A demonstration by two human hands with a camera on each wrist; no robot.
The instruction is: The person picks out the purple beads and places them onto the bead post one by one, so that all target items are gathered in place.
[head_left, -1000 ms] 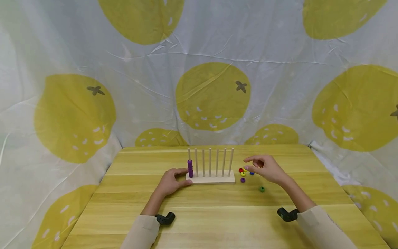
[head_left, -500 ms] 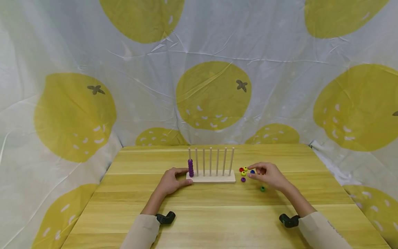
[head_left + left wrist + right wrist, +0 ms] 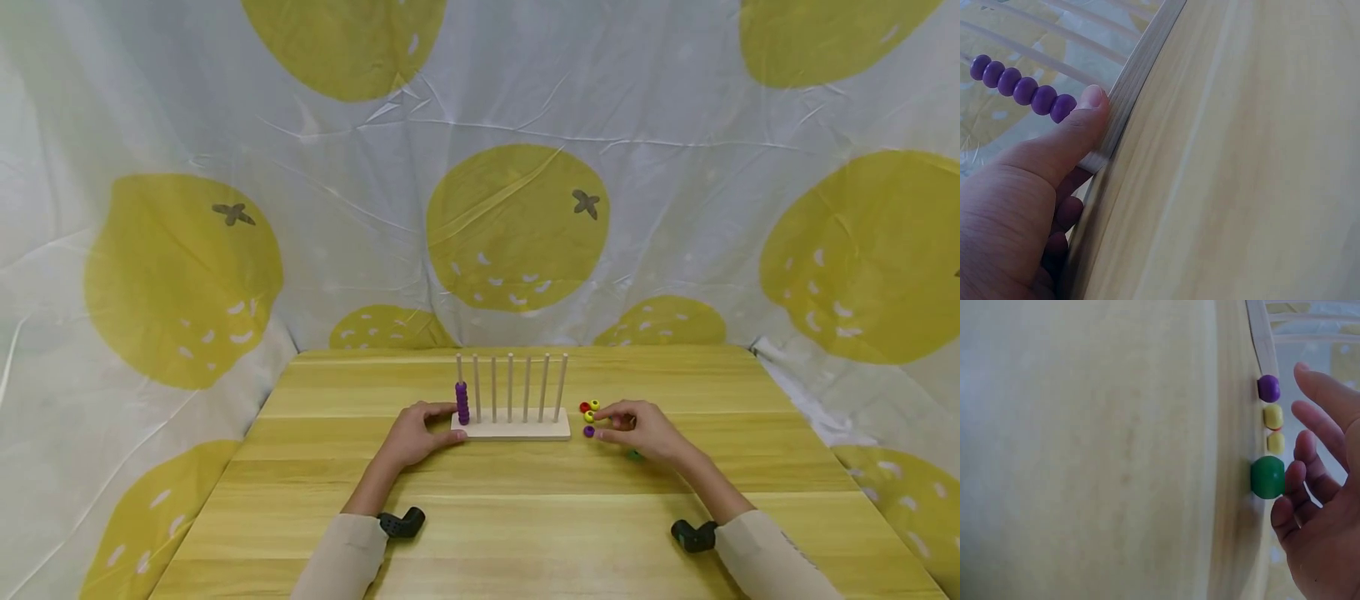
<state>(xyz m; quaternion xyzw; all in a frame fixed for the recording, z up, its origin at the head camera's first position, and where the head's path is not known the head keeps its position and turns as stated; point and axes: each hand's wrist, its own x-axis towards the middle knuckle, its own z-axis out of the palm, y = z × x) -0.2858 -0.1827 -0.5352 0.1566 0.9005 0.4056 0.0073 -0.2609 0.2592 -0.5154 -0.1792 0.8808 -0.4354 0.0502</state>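
Note:
My left hand [image 3: 411, 435] grips the left end of a wooden peg stand [image 3: 517, 430], its thumb along the front edge of the base. Several purple beads [image 3: 1025, 91] are stacked on the stand's leftmost peg; the other upright pegs are bare. My right hand [image 3: 647, 430] hovers over loose beads right of the stand, thumb and forefinger apart with nothing between them. Its fingertips are near a purple bead [image 3: 588, 432] and a yellow bead [image 3: 589, 417]. A green bead [image 3: 1267, 477] lies under the hand, partly covered in the head view.
A second yellow bead [image 3: 595, 404] and a red bead [image 3: 584, 407] lie just behind the nearer yellow one. The wooden table [image 3: 525, 533] meets a lemon-print cloth [image 3: 360, 208] at its back edge. Dark camera mounts sit on both wrists.
My right hand has lowered and come toward the front of the bead group, near the purple bead. The blue bead, visible earlier, is now hidden behind it. My left hand keeps its hold.

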